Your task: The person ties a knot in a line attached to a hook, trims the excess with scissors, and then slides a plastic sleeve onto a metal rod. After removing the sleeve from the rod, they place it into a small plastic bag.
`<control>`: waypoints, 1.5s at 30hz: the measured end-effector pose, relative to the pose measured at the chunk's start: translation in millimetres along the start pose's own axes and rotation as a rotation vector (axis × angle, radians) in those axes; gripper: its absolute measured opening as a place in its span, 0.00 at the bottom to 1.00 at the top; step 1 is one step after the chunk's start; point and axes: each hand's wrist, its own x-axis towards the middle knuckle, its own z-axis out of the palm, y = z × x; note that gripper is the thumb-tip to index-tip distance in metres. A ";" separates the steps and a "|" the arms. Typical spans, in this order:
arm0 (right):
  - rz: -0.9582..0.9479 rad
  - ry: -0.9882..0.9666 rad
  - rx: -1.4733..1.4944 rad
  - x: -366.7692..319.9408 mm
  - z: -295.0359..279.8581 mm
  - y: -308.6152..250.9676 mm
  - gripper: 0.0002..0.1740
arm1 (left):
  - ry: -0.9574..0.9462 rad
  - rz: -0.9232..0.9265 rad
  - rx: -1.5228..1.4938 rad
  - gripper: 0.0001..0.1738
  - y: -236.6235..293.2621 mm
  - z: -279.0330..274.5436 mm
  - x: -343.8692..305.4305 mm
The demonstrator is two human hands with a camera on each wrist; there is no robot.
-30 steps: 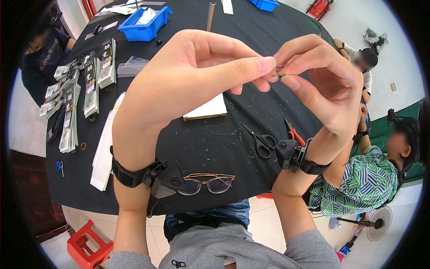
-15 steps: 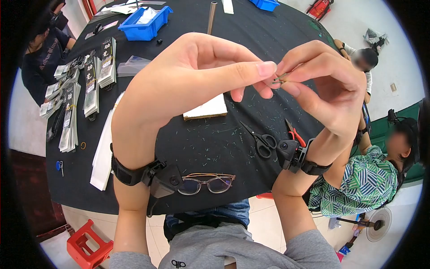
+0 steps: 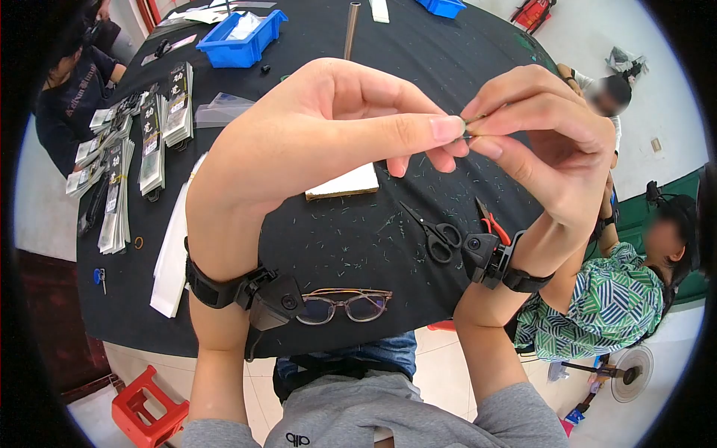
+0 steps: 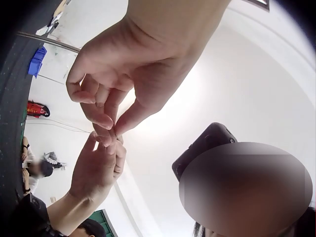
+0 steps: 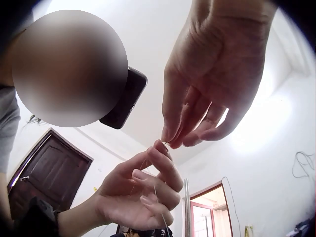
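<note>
My left hand [image 3: 321, 134] and right hand [image 3: 545, 142] meet fingertip to fingertip, raised above the black-covered table. Between thumb and forefinger the right hand pinches a tiny gold-coloured piece [image 3: 475, 117], mostly hidden by the fingers. Green thread [image 3: 464, 128] shows at the left thumb tip, where the left hand pinches it. In the right wrist view, a fine pale strand [image 5: 156, 193] trails down across the fingers of the left hand [image 5: 143, 192]. That view also has the right hand [image 5: 217, 64] reaching down from above.
Below the hands lie a white block [image 3: 345, 184], black scissors [image 3: 439, 240], red-handled pliers [image 3: 489, 220] and glasses [image 3: 345, 306]. Thread scraps litter the black cloth [image 3: 336, 254]. Bundled packets [image 3: 151, 142] and a blue bin [image 3: 243, 45] stand left. A metal rod [image 3: 351, 33] rises behind. People sit around.
Both hands have lowered slightly and drawn closer at the fingertips. The small piece and green thread, more exposed before, are now largely covered by the fingers.
</note>
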 end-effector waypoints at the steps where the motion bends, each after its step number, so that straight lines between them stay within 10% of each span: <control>1: 0.000 0.000 0.001 -0.2 -0.1 0.4 0.10 | -0.004 0.002 0.001 0.14 -0.6 -0.4 0.3; 45: 0.165 -0.002 -0.104 0.5 8.1 -4.6 0.10 | 0.217 -0.026 0.233 0.15 -2.6 1.5 -0.6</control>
